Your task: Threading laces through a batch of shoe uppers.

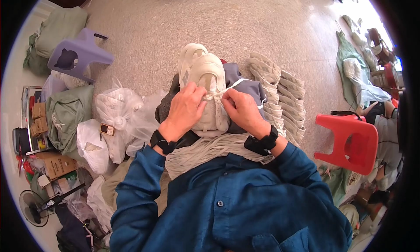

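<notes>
An off-white shoe [209,70] lies over my lap with a second pale shoe [191,50] behind it on the left. My left hand [186,104] is over the shoe's left side, thumb and fingers pinched at the white shoelace [237,82] by the eyelets. On the right side, my right hand [245,109] is closed on the same lace, and a length of it loops up and out past the knuckles. The fingertips of both hands nearly meet at the lacing. A thick bundle of pale laces [214,151] lies across my lap, below the shoe.
Two rows of stacked pale shoe pieces [292,104] stand on the floor to the right, with a red stool [350,142] beyond them. Left are plastic bags [118,107], a mobile phone [107,129], a purple stool [81,52], green sacks [70,116] and a fan [35,208].
</notes>
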Demonstrator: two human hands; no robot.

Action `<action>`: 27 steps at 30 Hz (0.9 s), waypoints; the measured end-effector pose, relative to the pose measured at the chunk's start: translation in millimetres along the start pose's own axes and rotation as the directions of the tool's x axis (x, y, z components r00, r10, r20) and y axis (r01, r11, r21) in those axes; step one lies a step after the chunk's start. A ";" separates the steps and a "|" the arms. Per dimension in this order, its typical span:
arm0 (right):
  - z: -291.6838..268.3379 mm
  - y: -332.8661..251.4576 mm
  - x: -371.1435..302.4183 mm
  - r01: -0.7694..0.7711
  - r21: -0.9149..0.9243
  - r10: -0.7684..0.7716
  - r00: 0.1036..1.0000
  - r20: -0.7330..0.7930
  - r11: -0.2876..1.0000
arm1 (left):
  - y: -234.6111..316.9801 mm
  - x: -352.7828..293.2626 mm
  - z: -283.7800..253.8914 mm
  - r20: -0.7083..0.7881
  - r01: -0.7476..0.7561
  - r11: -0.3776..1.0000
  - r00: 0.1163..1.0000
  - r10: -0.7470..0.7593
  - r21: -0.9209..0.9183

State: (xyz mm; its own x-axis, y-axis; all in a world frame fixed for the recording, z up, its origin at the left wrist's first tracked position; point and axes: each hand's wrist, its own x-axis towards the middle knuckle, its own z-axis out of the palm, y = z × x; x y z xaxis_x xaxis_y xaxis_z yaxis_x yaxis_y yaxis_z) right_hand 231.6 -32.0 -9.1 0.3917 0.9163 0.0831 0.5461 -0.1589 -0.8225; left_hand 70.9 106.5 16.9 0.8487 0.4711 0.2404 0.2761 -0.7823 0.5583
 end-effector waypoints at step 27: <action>13.1 -0.9 19.9 0.153 -0.292 -0.136 0.988 0.078 0.944 | -9.8 -12.5 -18.7 0.081 0.235 0.910 0.972 -0.220 -0.343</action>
State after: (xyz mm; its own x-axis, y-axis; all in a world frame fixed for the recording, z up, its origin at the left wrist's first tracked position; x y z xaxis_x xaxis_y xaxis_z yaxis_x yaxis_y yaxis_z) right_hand 229.2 -8.8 -14.1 0.2551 0.9552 0.1502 0.7918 -0.1172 -0.5994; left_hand 49.1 115.9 23.3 0.8008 0.5971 0.0463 0.2955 -0.4612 0.8366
